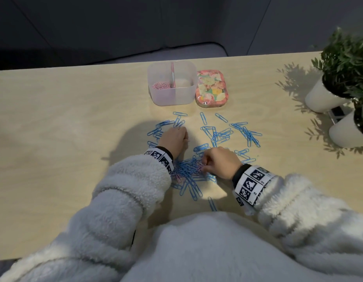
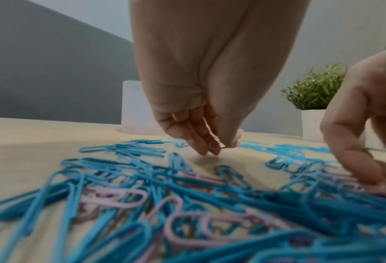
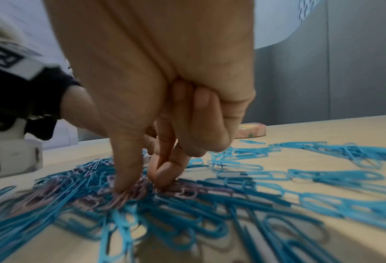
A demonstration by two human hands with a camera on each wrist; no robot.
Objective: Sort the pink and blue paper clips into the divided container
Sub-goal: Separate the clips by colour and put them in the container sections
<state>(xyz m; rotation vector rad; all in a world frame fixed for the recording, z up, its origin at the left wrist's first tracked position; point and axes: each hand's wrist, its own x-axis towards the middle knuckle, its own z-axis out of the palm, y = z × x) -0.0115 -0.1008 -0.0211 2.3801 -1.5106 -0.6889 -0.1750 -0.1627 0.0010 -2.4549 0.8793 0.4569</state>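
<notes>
A divided container [image 1: 172, 86] stands at the far side of a table [image 1: 64, 119], a lidded tin [image 1: 211, 89] just to its right. Paper clips [image 1: 221, 133] lie scattered nearer, with a denser heap [image 1: 188, 171] between two hands. Two potted plants [image 1: 343, 68] stand at the far right.

My left hand [image 2: 201, 89] covers part of the container [image 2: 132, 106]; the clip pinched in my left fingertips [image 2: 214, 147] too small to colour-check; near clips [image 2: 119, 222] blurred.
</notes>
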